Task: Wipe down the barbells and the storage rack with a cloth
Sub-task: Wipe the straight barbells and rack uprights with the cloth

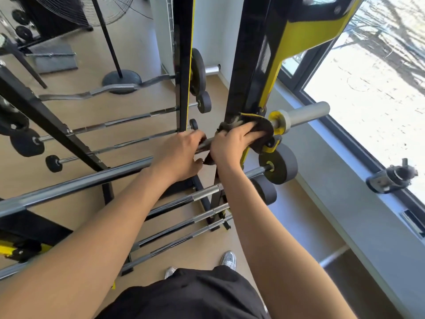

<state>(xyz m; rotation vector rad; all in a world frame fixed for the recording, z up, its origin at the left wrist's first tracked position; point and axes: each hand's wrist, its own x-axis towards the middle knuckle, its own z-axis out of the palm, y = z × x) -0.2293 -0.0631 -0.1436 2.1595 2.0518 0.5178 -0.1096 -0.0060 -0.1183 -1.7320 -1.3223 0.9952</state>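
By the window [368,88], right hand [232,143] clasped cloth [259,127] on the rack [243,77]; at nine o'clock, left hand [181,153] seemingly gripped the barbell [80,183]; its sleeve [305,113] wanted wiping next.

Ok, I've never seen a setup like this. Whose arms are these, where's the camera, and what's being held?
There is no robot here. These are a person's two bare arms, filmed by a single camera worn on the head and looking down. The left hand grips the long barbell that lies across the black-and-yellow rack. The right hand holds a dark cloth against that bar, right beside the rack's upright. More barbells sit lower in the rack, and the person's shoes show on the floor.
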